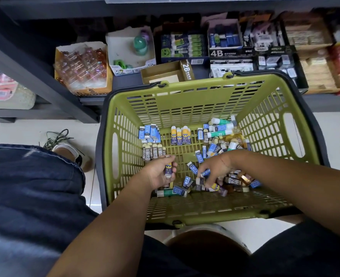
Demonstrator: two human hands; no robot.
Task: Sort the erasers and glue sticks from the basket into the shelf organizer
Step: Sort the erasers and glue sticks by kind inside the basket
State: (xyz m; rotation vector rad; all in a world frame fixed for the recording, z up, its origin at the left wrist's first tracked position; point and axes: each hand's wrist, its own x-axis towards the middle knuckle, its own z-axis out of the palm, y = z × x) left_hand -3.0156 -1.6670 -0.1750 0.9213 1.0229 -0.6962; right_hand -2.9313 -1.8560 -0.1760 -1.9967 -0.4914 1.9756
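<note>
A green basket (185,100) sits on the floor in front of me, its bottom strewn with several erasers and glue sticks. Blue erasers (149,133), purple-and-yellow erasers (180,134) and brown 2B erasers (152,152) lie grouped at the back left. Green glue sticks (221,126) lie at the back right. My left hand (161,173) grips a purple-and-yellow eraser (168,168). My right hand (217,168) reaches into the loose pile (233,179), fingers curled around a blue eraser (205,173).
The low shelf behind the basket holds open boxes: an almost bare 2B box (165,73), a green eraser box (185,47), 4B boxes (227,43), a white box (131,50) and a box of clear trinkets (83,66). My knee and shoe (69,150) are at left.
</note>
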